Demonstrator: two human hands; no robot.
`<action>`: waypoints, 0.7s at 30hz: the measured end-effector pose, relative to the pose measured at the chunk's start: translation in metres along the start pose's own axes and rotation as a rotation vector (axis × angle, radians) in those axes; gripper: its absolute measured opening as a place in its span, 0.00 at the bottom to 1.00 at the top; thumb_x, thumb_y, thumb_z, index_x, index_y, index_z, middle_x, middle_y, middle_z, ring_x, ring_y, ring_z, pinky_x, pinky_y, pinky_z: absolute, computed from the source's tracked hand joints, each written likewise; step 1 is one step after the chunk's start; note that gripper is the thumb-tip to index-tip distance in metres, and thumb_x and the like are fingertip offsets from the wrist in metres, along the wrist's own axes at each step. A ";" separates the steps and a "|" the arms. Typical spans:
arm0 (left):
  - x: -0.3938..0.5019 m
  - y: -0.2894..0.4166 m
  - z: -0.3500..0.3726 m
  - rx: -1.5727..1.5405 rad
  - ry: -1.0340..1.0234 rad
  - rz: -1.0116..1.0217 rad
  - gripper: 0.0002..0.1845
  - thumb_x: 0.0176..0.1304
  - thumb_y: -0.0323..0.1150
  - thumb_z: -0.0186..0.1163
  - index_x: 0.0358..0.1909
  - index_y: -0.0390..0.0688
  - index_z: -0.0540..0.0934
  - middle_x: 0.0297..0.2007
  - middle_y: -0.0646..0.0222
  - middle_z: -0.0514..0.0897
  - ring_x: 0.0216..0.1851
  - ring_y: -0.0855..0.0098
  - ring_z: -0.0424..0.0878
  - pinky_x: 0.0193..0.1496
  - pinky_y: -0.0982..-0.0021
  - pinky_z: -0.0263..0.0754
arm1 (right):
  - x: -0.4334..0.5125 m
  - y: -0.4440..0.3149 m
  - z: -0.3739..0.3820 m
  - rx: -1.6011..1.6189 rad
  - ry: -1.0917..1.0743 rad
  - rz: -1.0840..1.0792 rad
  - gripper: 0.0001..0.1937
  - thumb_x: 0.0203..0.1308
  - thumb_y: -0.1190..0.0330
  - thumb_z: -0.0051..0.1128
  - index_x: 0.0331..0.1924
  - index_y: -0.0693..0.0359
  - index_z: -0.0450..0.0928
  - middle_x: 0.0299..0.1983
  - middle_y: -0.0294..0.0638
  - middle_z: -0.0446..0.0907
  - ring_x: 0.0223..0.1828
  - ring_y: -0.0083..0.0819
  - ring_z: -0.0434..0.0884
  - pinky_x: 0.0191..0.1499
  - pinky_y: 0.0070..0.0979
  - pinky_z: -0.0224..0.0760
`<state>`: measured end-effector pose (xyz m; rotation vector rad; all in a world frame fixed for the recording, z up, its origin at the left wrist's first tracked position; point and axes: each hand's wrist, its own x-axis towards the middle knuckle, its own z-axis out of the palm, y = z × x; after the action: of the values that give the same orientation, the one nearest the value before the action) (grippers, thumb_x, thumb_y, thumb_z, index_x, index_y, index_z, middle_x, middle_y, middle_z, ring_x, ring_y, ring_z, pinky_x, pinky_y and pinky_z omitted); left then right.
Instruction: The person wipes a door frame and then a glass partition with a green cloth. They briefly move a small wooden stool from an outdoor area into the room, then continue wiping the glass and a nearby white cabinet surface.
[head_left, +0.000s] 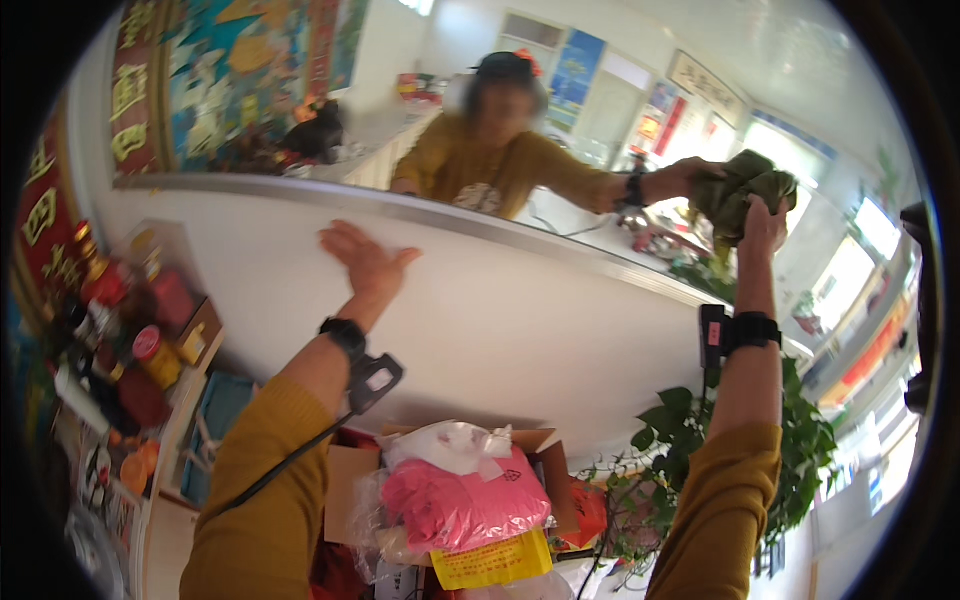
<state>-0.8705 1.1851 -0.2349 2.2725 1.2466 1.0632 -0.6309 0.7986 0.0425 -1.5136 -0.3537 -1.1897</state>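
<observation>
A large wall mirror (577, 161) with a silver metal frame fills the upper part of my view. My right hand (763, 227) grips a bunched dark green cloth (754, 176) at the mirror's right side, and the glass shows a reflection of hand and cloth. Below the frame's lower edge, my left hand (369, 259) is spread over the white wall (525, 337), empty and fingers apart. Whether its palm touches the wall cannot be told. Each wrist carries a black strap with a small device.
Below me, a cardboard box (351, 487) holds a pink plastic-wrapped bundle (469, 502); a yellow bag (491, 561) lies in front. A leafy green plant (799, 442) stands near my right forearm. Bottles, jars and a red-lidded jar (156, 352) crowd the left shelf, beside a teal tray (217, 420).
</observation>
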 end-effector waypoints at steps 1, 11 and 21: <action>-0.001 0.003 -0.002 0.010 0.023 0.003 0.70 0.44 0.68 0.61 0.61 0.13 0.35 0.63 0.22 0.35 0.67 0.29 0.29 0.69 0.41 0.26 | -0.005 -0.014 0.012 -0.377 0.078 -0.181 0.28 0.46 0.63 0.56 0.57 0.58 0.71 0.51 0.49 0.75 0.48 0.47 0.76 0.54 0.42 0.66; -0.009 0.012 -0.017 -0.082 0.093 -0.038 0.71 0.41 0.65 0.66 0.62 0.15 0.37 0.62 0.21 0.40 0.67 0.30 0.37 0.68 0.41 0.40 | -0.178 -0.108 0.077 -0.154 -0.136 -0.957 0.30 0.42 0.72 0.53 0.57 0.58 0.71 0.54 0.52 0.70 0.56 0.50 0.68 0.59 0.41 0.58; -0.011 -0.019 -0.050 -0.239 -0.221 0.100 0.64 0.48 0.50 0.69 0.66 0.24 0.32 0.65 0.28 0.30 0.69 0.34 0.29 0.67 0.47 0.48 | -0.242 -0.065 0.027 -0.401 -0.608 -1.081 0.31 0.44 0.80 0.54 0.57 0.47 0.71 0.63 0.38 0.64 0.63 0.41 0.63 0.57 0.41 0.60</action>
<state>-0.9221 1.1838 -0.2182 2.2142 0.8782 0.9102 -0.7752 0.9338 -0.1145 -2.1038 -1.5606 -1.6305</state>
